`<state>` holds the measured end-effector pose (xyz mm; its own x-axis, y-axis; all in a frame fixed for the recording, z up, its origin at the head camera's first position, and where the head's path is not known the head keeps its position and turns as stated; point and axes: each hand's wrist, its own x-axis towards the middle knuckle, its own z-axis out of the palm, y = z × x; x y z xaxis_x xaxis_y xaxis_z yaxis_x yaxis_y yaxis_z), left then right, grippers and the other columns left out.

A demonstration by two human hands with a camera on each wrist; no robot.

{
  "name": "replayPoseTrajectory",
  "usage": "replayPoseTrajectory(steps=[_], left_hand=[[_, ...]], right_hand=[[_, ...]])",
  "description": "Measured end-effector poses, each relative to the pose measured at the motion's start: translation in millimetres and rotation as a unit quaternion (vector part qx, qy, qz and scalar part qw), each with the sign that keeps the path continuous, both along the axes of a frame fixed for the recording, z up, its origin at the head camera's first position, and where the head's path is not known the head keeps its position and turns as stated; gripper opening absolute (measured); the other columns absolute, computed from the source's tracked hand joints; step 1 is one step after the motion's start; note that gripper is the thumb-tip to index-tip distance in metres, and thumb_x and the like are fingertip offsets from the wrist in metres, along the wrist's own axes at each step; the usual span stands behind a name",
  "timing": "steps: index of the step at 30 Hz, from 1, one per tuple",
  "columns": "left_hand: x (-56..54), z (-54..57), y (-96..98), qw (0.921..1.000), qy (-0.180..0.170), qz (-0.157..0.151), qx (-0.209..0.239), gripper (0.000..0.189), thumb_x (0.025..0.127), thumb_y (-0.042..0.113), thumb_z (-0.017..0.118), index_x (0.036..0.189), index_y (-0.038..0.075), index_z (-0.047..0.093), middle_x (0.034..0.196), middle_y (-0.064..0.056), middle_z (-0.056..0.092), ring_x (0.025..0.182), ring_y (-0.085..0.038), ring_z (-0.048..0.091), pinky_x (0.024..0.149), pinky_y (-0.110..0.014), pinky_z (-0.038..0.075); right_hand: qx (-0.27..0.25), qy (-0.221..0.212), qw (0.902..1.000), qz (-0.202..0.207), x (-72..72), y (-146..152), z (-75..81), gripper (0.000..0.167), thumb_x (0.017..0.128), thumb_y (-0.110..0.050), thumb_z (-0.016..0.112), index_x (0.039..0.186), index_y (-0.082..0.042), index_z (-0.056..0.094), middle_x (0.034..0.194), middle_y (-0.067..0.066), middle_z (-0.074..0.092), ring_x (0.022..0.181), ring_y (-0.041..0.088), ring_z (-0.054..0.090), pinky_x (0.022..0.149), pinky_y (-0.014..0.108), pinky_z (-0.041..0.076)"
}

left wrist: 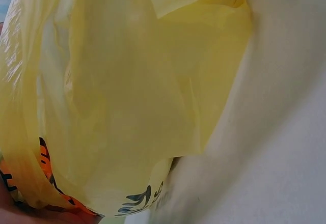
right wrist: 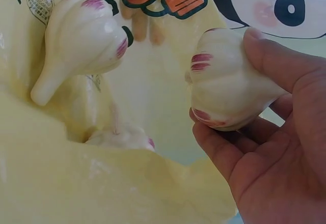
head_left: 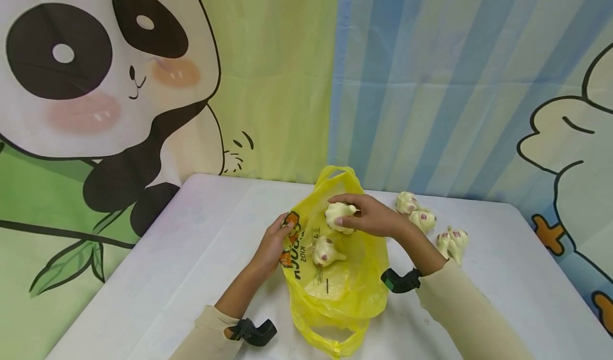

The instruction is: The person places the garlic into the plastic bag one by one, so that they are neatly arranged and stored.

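A yellow plastic bag (head_left: 369, 275) with printed lettering lies open-mouthed on the table. My left hand (head_left: 273, 245) pinches its left edge, the thumb over the orange print; in the left wrist view the bag (left wrist: 132, 81) hides most of that hand. Between the fingers and thumb of my right hand (head_left: 369, 214) is a white garlic bulb (right wrist: 234, 81) with purple streaks, held above the bag's opening. Another garlic bulb (head_left: 325, 251) lies on the bag's inner side, stem to the right. In the right wrist view a further bulb (right wrist: 122, 136) is partly hidden by a yellow fold.
Right of the bag, two garlic bulbs (head_left: 423, 220) touch near the table's back edge, and more garlic (head_left: 452, 243) lies nearer, beside the right forearm. A panda-print curtain (head_left: 278, 83) hangs behind the white table (head_left: 191, 275).
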<state>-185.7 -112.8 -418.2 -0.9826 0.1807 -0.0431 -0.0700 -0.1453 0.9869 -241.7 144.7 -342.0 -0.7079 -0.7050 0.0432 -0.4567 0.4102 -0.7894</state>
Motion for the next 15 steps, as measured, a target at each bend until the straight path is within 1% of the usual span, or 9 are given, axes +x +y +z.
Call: replayPoseTrajectory(steps=[3,8,11,13,15], left_hand=[[-0.1,-0.7,0.2,1.0000,0.001,0.003,0.001,0.039,0.105,0.027,0.038,0.143,0.016,0.042,0.117,-0.020,0.059,0.107,-0.047,0.055,0.090,-0.055,0.047],[-0.6,-1.2,0.4,1.0000,0.000,0.001,0.003,0.039,0.105,0.027,0.039,0.142,0.016,0.042,0.115,-0.018,0.060,0.107,-0.048,0.054,0.089,-0.054,0.048],[-0.9,-1.8,0.4,1.0000,-0.001,0.000,0.002,0.039,0.105,0.027,0.039,0.142,0.016,0.043,0.115,-0.017,0.060,0.107,-0.048,0.054,0.089,-0.054,0.048],[-1.3,-2.2,0.4,1.0000,0.001,0.001,0.001,0.039,0.105,0.026,0.038,0.143,0.015,0.042,0.115,-0.016,0.060,0.107,-0.046,0.055,0.089,-0.053,0.048],[-1.6,-2.1,0.6,1.0000,0.003,0.001,-0.001,0.040,0.106,0.026,0.038,0.143,0.014,0.042,0.114,-0.013,0.061,0.106,-0.045,0.056,0.090,-0.053,0.048]], right_hand=[[0.009,0.007,0.9999,-0.004,-1.4,1.3,-3.1,0.052,0.096,-0.023,0.065,0.143,-0.010,0.048,0.142,0.014,0.046,0.095,0.020,0.061,0.078,0.035,0.053],[0.016,0.010,0.9998,-0.011,-3.5,3.5,-7.6,0.052,0.095,-0.024,0.066,0.142,-0.009,0.049,0.141,0.012,0.048,0.109,0.022,0.058,0.087,0.038,0.051],[0.018,0.012,0.9997,-0.011,-5.0,3.4,-10.7,0.053,0.095,-0.025,0.066,0.142,-0.009,0.049,0.140,0.011,0.049,0.111,0.022,0.056,0.088,0.039,0.050],[0.021,0.013,0.9996,-0.011,-5.5,2.5,-12.2,0.053,0.095,-0.026,0.066,0.142,-0.010,0.049,0.139,0.010,0.051,0.108,0.020,0.057,0.087,0.037,0.049],[0.026,0.013,0.9995,-0.012,-5.2,1.8,-13.0,0.054,0.095,-0.027,0.066,0.142,-0.010,0.049,0.138,0.009,0.052,0.109,0.019,0.056,0.089,0.038,0.049]])
